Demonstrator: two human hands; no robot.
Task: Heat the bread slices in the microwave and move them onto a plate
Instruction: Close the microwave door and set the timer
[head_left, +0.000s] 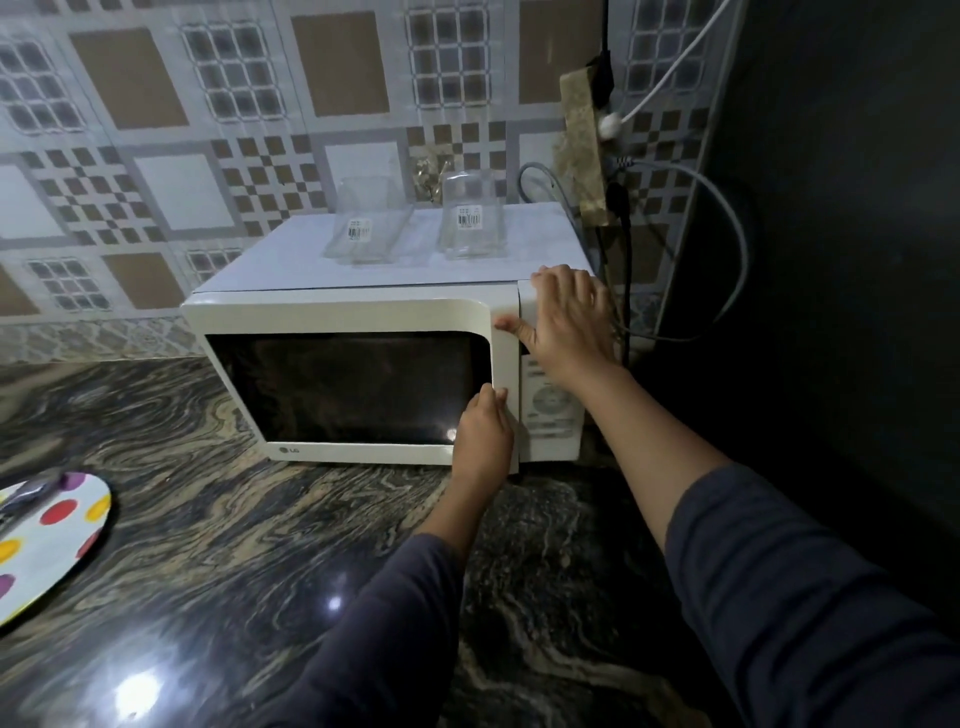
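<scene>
A: Nearest lot?
B: Marbled table (234, 545); spotted plate (78, 499) at 8 o'clock, probably meant for the bread.
A: Hands?
B: Left hand (483, 441) hooks its fingers on the microwave door (337, 389) edge, likely to pull. Right hand (566, 322), fingers spread, braces the microwave (363, 312) at 2 o'clock.
A: Bread slices?
B: Unseen; door closed, window dark.
A: Beyond?
B: Two glass containers (369, 228) on top; tiled wall (156, 130).

The microwave (363, 374) sits on the counter (260, 545), against the wall. 2 jars (415, 223) stand on top of it. A plate (52, 535) lies far to its left.
</scene>
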